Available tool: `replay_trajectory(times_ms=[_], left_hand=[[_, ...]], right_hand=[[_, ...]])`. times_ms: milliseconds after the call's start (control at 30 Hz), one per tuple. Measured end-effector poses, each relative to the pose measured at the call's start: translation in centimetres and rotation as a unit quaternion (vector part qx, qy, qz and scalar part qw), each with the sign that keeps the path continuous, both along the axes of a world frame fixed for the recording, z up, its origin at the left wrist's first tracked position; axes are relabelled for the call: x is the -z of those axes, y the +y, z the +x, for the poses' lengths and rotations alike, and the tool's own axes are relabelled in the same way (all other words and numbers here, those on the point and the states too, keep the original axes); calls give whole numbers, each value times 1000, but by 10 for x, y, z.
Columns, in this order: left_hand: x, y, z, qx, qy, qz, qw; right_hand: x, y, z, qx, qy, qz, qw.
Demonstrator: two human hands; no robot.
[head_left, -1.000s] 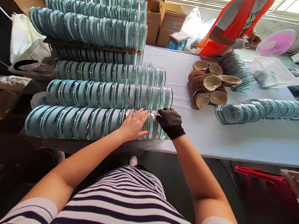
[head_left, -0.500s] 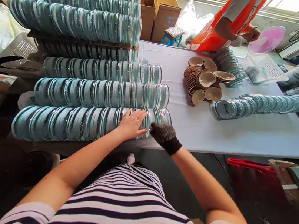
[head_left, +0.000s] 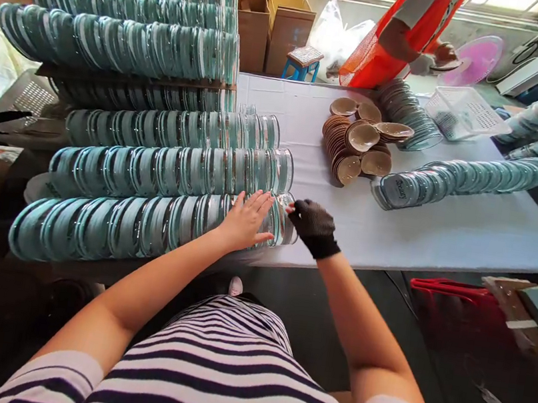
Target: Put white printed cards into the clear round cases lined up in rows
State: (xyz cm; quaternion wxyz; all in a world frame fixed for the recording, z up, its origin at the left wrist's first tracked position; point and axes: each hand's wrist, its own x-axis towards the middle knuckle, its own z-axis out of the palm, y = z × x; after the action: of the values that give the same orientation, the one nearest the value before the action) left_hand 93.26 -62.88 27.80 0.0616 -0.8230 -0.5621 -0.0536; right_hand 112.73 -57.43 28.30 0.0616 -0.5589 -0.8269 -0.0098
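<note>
Left hand (head_left: 244, 221) flat, fingers spread, pressing on nearest row of glass discs (head_left: 144, 226). Gloved right hand (head_left: 313, 225) just beside, pinching row's end disc (head_left: 285, 221).

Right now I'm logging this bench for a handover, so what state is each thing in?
Left hand: bare, flat on the front row.
Right hand: gloved, fingertips at the row's end disc.
Front row: discs on edge, lying along the table.
Brown dishes: stacked, some loose on top.
Basket: upright, contents unclear.
Table: covered in white cloth.
</note>
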Motion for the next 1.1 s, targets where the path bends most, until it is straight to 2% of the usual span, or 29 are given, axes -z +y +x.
replay_trajectory(times_ms=[67,100,167,233,300,400,467,533,667,733,800,867,967,1033,1067,1100], left_hand=[[3,9,13,12,8,-10,1000],[5,12,17,14,13,-14,1000],[9,16,20,17,20,-16,1000],[13,16,19,22,22,-10,999],[14,16,17,23,21,-7,999],[13,16,16,16,18,-12,1000],[12,16,17,10,16,-17,1000],[11,15,18,8,17,-20,1000],[13,15,17,7,17,-23,1000],[13,18,17,8,14,-30,999],[11,20,20,11,4,-41,999],[6,18,24,18,-23,-33,999],[5,-8,13,75,-116,-26,990],[17,-44,-13,99,-209,-109,967],[28,-69,-32,75,-259,-177,946],[42,-97,-52,4,-315,-243,917]], right_hand=[[-33,37,-14,-13,-64,-59,996],[-45,54,-23,-41,-104,-95,989],[-57,78,-43,-114,-180,-165,963],[-59,88,-55,-171,-225,-201,938],[-57,84,-56,-190,-212,-175,942],[-47,58,-36,-180,-131,-67,973],[-33,31,-14,-166,-96,-34,981],[-6,2,7,-140,-74,-27,987],[82,-38,27,-80,13,-13,997],[126,-45,25,-64,71,-6,995],[158,-46,20,-47,121,9,992],[176,-48,18,-35,161,13,986],[183,-62,21,-50,193,-17,980],[184,-76,22,-85,185,-30,979],[185,-82,21,-108,176,-35,978],[186,-84,19,-128,169,-48,976]])
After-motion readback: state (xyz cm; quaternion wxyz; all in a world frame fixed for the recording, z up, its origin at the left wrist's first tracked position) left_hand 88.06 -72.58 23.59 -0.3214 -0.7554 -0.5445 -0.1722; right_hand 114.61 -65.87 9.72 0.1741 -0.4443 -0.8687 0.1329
